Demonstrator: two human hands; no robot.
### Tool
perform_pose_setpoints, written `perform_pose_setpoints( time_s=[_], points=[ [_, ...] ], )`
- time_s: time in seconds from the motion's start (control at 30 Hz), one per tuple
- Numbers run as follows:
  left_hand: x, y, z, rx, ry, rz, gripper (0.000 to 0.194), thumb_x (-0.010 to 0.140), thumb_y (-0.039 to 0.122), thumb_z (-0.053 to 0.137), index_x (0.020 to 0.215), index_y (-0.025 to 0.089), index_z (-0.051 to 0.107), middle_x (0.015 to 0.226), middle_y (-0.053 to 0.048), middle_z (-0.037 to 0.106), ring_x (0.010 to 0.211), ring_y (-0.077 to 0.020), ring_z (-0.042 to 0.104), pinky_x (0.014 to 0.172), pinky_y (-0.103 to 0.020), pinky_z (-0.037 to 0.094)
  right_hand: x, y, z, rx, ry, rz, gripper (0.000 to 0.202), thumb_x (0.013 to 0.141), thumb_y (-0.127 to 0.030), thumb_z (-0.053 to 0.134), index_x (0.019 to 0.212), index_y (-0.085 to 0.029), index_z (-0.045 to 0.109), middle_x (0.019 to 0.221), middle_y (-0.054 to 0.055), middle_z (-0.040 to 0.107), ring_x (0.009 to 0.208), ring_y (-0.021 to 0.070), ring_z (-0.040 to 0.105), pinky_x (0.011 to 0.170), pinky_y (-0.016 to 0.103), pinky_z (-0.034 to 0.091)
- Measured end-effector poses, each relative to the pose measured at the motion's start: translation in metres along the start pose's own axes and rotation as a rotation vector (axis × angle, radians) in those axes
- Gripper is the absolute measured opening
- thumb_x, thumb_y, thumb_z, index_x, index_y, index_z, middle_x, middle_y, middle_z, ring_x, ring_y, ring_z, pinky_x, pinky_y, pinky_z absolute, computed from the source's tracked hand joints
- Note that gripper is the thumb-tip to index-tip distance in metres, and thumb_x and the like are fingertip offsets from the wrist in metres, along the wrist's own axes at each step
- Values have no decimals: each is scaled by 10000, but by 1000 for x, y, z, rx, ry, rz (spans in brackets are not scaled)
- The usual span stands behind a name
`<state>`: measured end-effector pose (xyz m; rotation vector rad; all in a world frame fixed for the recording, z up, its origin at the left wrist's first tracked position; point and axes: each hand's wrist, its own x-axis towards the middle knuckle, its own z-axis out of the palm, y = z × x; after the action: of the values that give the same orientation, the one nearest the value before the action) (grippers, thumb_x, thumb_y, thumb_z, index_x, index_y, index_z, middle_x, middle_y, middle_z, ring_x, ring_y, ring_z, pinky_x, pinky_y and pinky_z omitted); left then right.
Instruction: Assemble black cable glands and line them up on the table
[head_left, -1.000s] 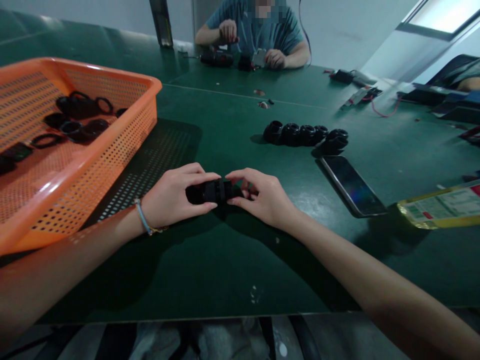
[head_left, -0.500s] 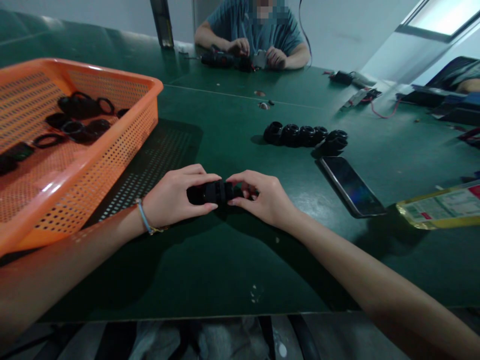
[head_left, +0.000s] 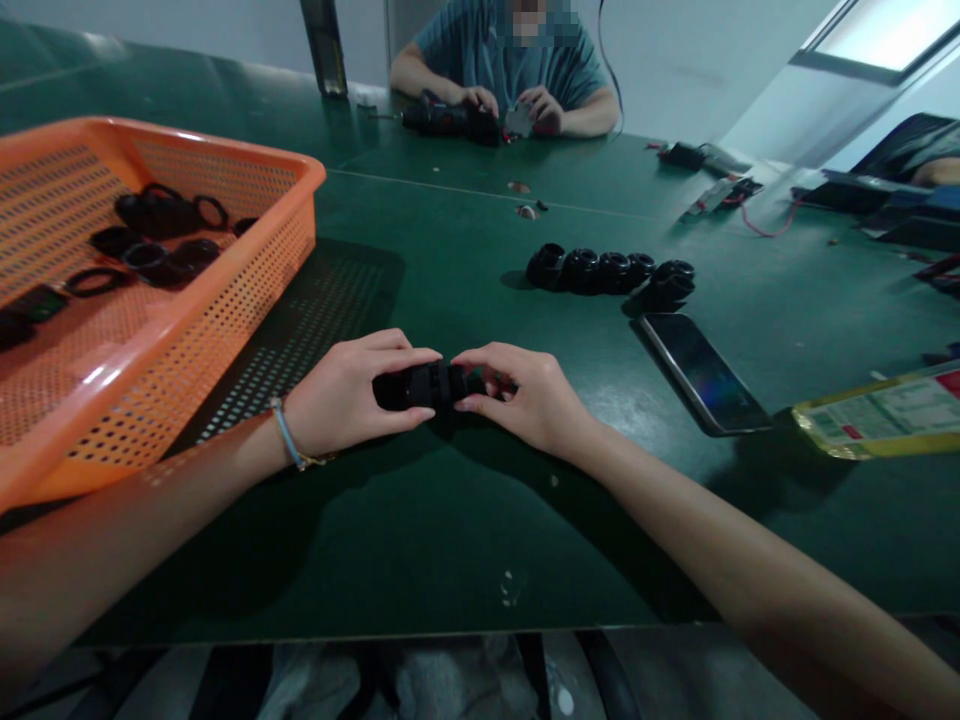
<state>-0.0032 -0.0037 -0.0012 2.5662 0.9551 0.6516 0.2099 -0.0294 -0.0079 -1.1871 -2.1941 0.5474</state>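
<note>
Between hands (head_left: 341,390) (head_left: 529,395), black part (head_left: 430,384) (unmoved)

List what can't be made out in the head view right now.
Head view:
Black part: left end hidden by the left hand, right end partly by the right hand.
Orange basket: cut off by the left edge.
Yellow-edged item: cut off by the right edge; label print too blurred.

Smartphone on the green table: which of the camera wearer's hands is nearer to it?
Right. The right hand is left of the smartphone; the left hand is farther left, holding a black part.
</note>
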Motion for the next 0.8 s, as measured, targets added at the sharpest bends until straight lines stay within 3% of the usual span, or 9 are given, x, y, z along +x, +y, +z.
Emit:
perform_pose_setpoints(
  time_s=[0.8],
  points=[
    [0,-1,0,10,-9,6,387,763,373,585,1096,184,635,879,-25,617,771,-144,596,725,-240,477,2,0,-1,12,-33,13,240,742,-167,692,976,-176,641,790,-1,636,672,107,531,591,236,397]
  ],
)
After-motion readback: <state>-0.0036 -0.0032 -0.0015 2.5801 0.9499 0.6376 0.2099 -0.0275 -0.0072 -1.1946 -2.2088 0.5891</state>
